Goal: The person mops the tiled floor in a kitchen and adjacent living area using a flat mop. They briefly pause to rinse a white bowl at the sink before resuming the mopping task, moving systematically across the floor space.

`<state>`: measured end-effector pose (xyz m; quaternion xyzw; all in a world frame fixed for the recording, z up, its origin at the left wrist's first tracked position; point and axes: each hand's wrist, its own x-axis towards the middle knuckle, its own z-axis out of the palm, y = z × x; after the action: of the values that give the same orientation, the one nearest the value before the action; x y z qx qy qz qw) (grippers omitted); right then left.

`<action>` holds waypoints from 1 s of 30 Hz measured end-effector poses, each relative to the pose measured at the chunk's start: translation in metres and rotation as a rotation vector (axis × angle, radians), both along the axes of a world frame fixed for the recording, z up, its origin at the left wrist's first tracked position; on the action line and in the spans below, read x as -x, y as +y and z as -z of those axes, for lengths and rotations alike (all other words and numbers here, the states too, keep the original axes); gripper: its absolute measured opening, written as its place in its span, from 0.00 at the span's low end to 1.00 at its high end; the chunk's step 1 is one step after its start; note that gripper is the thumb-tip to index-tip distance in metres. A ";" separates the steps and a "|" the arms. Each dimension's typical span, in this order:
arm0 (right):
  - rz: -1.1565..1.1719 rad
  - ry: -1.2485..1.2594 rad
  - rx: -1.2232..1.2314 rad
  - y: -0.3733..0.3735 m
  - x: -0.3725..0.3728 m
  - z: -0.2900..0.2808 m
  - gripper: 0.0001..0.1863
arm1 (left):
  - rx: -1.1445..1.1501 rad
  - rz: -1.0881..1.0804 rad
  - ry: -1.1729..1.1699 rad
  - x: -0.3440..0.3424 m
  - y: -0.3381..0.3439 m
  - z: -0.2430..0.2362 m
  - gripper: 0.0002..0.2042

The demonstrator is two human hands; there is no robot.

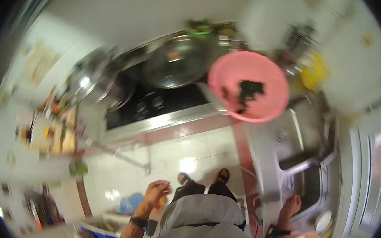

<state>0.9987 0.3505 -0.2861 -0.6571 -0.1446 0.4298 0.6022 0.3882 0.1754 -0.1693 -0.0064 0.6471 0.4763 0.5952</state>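
Observation:
My left hand [159, 191] hangs left of my body over the floor, fingers loosely curled and apart, with nothing visible held. My right hand [291, 205] is at the near sink bowl [308, 186]; its fingers are blurred, and I cannot tell whether they touch anything. Beyond that bowl lies a second steel basin [307, 133]. A pink plastic basin [268, 94] holding dark green, leafy-looking bits sits on the counter between stove and sink.
The black hob [129, 116] carries a lidded pan [175, 68] and a steel pot [94, 79]. Yellow items [312, 70] stand behind the sink. Small goods crowd a left shelf [62, 139]. A blue plastic object [131, 202] is low at left. A window [373, 180] is at right.

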 end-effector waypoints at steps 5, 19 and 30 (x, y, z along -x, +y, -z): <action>-0.697 -0.013 0.087 -0.012 0.210 -0.058 0.13 | -0.028 -0.162 -0.014 0.022 -0.082 0.022 0.09; -1.910 -0.066 0.064 -0.072 0.638 -0.157 0.18 | 0.106 -0.779 -0.065 0.051 -0.283 0.055 0.15; -2.180 -0.093 -0.272 -0.147 0.939 -0.152 0.44 | 0.171 -1.216 -0.007 0.017 -0.322 0.059 0.18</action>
<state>0.0594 0.2035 -0.1342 -0.1204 -0.7160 0.6865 -0.0392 0.3710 -0.1471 -0.2278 -0.4237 0.5618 0.6768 0.2164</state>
